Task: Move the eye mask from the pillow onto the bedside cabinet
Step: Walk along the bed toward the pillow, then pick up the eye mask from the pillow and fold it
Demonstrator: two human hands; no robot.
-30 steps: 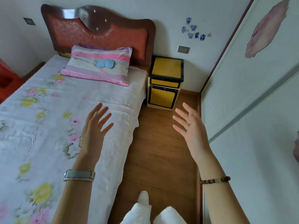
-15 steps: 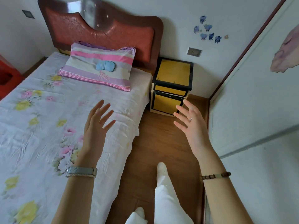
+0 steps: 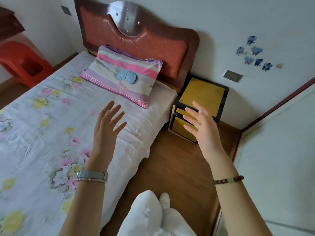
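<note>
An orange stool (image 3: 22,62) is standing at far left beside the bed (image 3: 34,133). The left hand (image 3: 106,132) is hovering over the floral sheet, fingers spread, its grip open and empty. The blue eye mask (image 3: 126,77) is lying on the striped pillow (image 3: 119,74) against the headboard (image 3: 136,40). The right hand (image 3: 202,128), equally open and empty, is hanging before the yellow bedside cabinet (image 3: 202,94).
</note>
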